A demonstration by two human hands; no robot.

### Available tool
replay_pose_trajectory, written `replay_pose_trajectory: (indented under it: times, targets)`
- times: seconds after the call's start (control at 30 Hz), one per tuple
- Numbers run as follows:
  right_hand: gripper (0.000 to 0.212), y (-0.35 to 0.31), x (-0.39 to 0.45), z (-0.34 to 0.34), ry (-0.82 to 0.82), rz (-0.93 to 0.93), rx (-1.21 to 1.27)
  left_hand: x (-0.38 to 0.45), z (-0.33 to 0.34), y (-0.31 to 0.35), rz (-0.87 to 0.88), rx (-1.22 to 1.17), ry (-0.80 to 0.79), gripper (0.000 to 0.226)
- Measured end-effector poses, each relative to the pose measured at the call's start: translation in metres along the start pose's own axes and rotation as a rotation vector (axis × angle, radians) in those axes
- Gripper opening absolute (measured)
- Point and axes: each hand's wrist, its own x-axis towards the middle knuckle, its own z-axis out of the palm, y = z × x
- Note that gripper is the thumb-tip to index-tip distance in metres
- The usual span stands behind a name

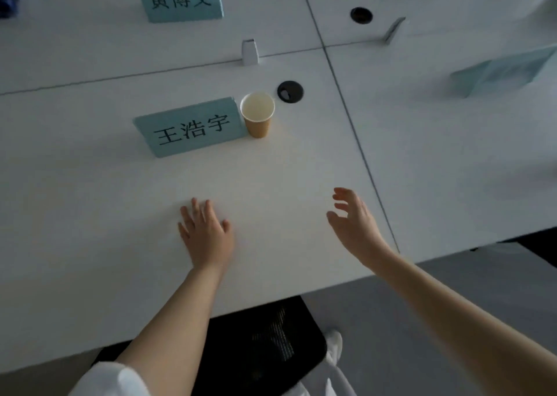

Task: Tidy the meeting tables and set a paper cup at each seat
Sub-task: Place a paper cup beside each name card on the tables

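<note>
The paper cup (258, 114) is upright on the white table (271, 184), tan outside, white inside, looks empty, right up against the right end of a teal name card (190, 127). Left hand (206, 233) lies flat on the table, fingers spread. Right hand (352, 224) hovers nearby, fingers apart and loosely bent, holding nothing.

One paper cup (258, 114), four teal name cards (193, 127), two black cable grommets (290, 92), two small white dividers (250, 51) and two bare hands (206, 233) share four white tables (90, 200).
</note>
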Motion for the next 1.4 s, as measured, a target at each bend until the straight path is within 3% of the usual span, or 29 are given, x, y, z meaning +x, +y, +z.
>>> replay_pose_trajectory:
  times: [0.1,0.3,0.73,1.0,1.4]
  targets:
    - [0.045,0.027,-0.034,-0.035,0.071,0.086,0.074,-0.028,-0.009,0.037,0.011,-0.116,-0.023,0.042]
    - [0.04,0.094,-0.092,-0.125,0.171,0.122,0.17,-0.126,0.004,0.127,0.174,-0.329,0.014,0.032]
    - [0.032,0.267,-0.184,-0.336,0.366,0.161,0.135,-0.337,0.091,0.33,0.397,-0.407,-0.163,0.031]
    - [0.033,0.316,-0.16,-0.414,0.399,0.2,0.19,-0.327,0.115,0.44,0.507,-0.352,-0.191,0.029]
    - [0.041,0.339,0.013,-0.544,0.266,0.259,0.213,-0.268,0.176,0.606,0.443,-0.305,-0.261,0.035]
